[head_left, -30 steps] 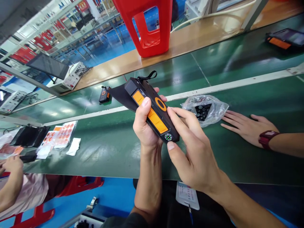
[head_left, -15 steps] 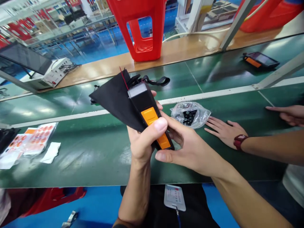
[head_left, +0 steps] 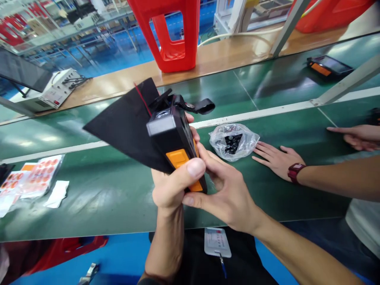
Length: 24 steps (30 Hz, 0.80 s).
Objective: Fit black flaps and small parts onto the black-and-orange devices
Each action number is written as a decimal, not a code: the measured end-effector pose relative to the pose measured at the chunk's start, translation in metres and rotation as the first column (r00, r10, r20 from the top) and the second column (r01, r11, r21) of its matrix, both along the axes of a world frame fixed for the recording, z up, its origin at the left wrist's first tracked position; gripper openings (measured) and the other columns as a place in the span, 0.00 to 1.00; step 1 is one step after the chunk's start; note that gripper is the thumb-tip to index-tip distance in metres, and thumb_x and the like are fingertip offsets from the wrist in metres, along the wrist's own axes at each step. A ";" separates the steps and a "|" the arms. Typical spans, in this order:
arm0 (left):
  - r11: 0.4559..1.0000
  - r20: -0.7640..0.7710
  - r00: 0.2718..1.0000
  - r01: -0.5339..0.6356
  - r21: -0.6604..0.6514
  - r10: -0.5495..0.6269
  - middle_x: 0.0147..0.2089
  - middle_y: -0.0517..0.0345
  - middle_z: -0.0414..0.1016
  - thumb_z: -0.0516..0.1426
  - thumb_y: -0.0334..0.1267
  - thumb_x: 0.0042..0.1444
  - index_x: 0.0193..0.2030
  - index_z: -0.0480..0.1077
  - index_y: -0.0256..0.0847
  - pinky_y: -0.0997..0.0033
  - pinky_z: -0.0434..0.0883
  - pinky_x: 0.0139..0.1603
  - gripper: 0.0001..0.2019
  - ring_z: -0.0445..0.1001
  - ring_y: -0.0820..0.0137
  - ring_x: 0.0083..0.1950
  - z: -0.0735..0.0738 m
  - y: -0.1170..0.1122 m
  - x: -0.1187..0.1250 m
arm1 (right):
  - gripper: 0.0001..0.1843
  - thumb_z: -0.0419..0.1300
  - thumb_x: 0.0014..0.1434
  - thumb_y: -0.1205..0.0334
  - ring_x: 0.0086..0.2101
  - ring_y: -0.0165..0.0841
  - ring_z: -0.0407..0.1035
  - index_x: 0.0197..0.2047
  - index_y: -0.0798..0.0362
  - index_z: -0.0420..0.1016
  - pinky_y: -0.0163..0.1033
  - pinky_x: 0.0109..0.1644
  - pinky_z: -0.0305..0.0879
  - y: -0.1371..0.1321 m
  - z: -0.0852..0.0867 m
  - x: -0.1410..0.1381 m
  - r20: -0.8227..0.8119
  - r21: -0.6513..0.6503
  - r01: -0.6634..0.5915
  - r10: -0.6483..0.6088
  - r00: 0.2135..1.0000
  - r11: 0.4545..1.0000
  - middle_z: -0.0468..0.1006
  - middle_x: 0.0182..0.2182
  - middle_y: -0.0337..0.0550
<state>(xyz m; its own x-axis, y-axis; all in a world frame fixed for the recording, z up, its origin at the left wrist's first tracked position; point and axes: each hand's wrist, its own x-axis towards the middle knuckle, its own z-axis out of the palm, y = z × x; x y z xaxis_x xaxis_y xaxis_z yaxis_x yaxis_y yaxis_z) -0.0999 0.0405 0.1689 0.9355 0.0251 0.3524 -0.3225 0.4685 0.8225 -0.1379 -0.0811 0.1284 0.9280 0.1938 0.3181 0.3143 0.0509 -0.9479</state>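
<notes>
So right now the black-and-orange rugged handheld is up off the green assembly belt, left hand clamped round it with the thumb across the front, right hand cupping its lower end, black fabric flap sticking out sideways.

the person's left hand and right hand grip a black rugged handheld device with orange panels at mid-frame, a black triangular cloth flap spreading from it. at right, a co-worker's hand with a dark red watch rests on the green bench, just beside a clear plastic bag of black parts.
</notes>
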 end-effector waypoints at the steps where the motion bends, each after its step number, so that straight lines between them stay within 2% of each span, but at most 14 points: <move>1: 1.000 -0.010 1.000 -0.007 -0.016 0.007 0.51 0.51 0.77 0.71 0.42 0.54 0.56 0.81 0.51 0.61 0.79 0.46 0.21 0.78 0.58 0.48 -0.004 -0.001 0.004 | 0.54 0.80 0.60 0.54 0.76 0.47 0.61 0.82 0.45 0.60 0.55 0.81 0.64 0.002 -0.005 0.002 -0.013 0.014 0.003 -0.002 1.000 1.000 0.66 0.76 0.47; 5: 0.997 -0.047 0.999 -0.010 -0.077 0.006 0.49 0.50 0.78 0.71 0.40 0.52 0.47 0.81 0.45 0.65 0.78 0.43 0.15 0.78 0.60 0.48 -0.016 0.003 0.017 | 0.57 0.79 0.63 0.50 0.76 0.46 0.60 0.84 0.47 0.55 0.54 0.81 0.64 0.007 -0.015 0.010 -0.064 -0.001 -0.017 0.017 0.998 1.000 0.62 0.78 0.50; 8: 0.993 -0.045 0.999 -0.008 -0.117 0.003 0.46 0.51 0.79 0.71 0.42 0.53 0.47 0.80 0.45 0.66 0.79 0.42 0.15 0.79 0.59 0.48 -0.012 0.008 0.019 | 0.64 0.80 0.60 0.44 0.76 0.49 0.59 0.86 0.46 0.47 0.57 0.80 0.64 0.006 -0.010 0.011 -0.066 -0.056 -0.073 0.069 0.995 0.996 0.60 0.78 0.51; 10: 0.989 -0.031 0.999 0.016 -0.146 -0.021 0.50 0.51 0.81 0.71 0.41 0.53 0.49 0.79 0.47 0.66 0.80 0.43 0.17 0.81 0.61 0.48 -0.008 0.010 0.017 | 0.66 0.81 0.58 0.43 0.76 0.49 0.58 0.86 0.44 0.47 0.58 0.81 0.63 0.004 -0.005 0.009 -0.065 -0.077 -0.080 0.075 0.995 0.994 0.60 0.78 0.49; 13: 0.985 -0.018 0.999 0.040 -0.169 -0.044 0.55 0.52 0.82 0.70 0.39 0.54 0.51 0.80 0.48 0.65 0.82 0.46 0.17 0.83 0.60 0.49 -0.004 0.012 0.015 | 0.63 0.80 0.61 0.45 0.77 0.48 0.56 0.86 0.41 0.48 0.55 0.82 0.62 0.001 -0.002 0.006 -0.082 -0.070 -0.087 0.081 0.993 0.994 0.58 0.79 0.44; 18: 0.988 -0.035 0.998 0.047 -0.148 -0.053 0.43 0.52 0.83 0.70 0.42 0.55 0.43 0.81 0.45 0.60 0.85 0.49 0.10 0.84 0.56 0.49 -0.010 0.014 0.013 | 0.60 0.79 0.62 0.46 0.77 0.47 0.57 0.86 0.40 0.50 0.54 0.82 0.61 0.002 -0.003 0.003 -0.087 -0.073 -0.083 0.077 0.993 0.994 0.58 0.79 0.42; 24: 0.983 -0.028 0.996 0.076 -0.166 -0.081 0.43 0.53 0.83 0.69 0.41 0.57 0.35 0.78 0.45 0.56 0.85 0.52 0.06 0.85 0.54 0.53 -0.011 0.015 0.007 | 0.56 0.77 0.65 0.47 0.77 0.46 0.58 0.85 0.43 0.52 0.52 0.82 0.63 0.004 0.002 0.000 -0.089 -0.082 -0.059 0.052 0.995 0.995 0.59 0.79 0.42</move>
